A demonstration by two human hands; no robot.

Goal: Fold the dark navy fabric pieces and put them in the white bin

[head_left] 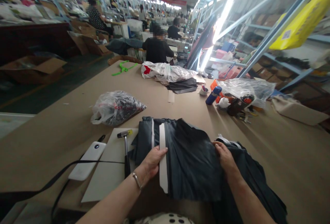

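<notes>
Both my hands hold a dark grey-green fabric piece point(190, 162) up off the table near its front edge. A white strip point(163, 169) runs down its left edge, and my left hand point(152, 160) pinches it there with the thumb on top. At the fabric's right edge, my right hand point(225, 157) grips it between thumb and fingers. Behind the left hand lies a stack of similar dark fabric point(144, 133), also with a white strip. More dark fabric point(252, 172) with white edging lies under and beside my right forearm, drooping toward the front.
Left of the fabric lie a small hammer point(125, 148), a white board point(105, 176) and a white phone point(87, 160) with a black strap. Plastic bags point(116, 109) sit farther back. A blue bottle point(213, 95) and dark flask point(239, 104) stand right. A person point(157, 47) sits beyond the table.
</notes>
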